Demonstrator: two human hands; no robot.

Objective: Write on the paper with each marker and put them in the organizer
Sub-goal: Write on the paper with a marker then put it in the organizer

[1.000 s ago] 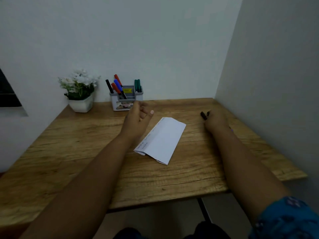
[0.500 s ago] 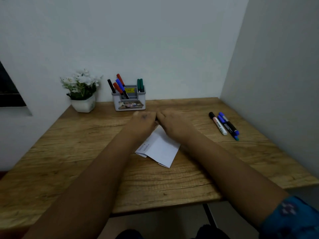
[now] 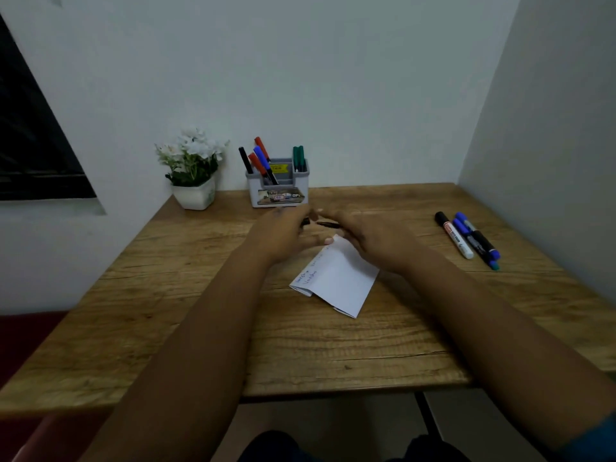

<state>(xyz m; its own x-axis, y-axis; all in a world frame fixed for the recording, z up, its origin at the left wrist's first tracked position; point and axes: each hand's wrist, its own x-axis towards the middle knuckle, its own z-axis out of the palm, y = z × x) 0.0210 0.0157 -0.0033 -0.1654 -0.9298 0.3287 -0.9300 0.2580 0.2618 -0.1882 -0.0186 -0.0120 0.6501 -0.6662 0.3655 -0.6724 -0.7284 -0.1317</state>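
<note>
Pulling a black marker (image 3: 328,224) apart from its cap (image 3: 305,223), just above the far end of the paper (image 3: 336,278), near the middle of the surface (image 3: 186,295). Left hand (image 3: 283,236) pinching the cap end in its grip; right hand (image 3: 370,241) curling round the marker body. Sitting behind them at 12 o'clock, the organizer (image 3: 278,190), already holding 6 markers. Waiting at 3 o'clock, 3 more markers (image 3: 468,240), lying side by side and touching.

Possibly going wrong from here: yanking too hard and letting the cap fly off and roll off the edge. Swinging the bare tip down too fast and marking the wood or the fingers. Writing on folded paper with nothing pinning it, so sliding or smudging the words already there. Bumping the organizer while reaching in and tipping it.
</note>
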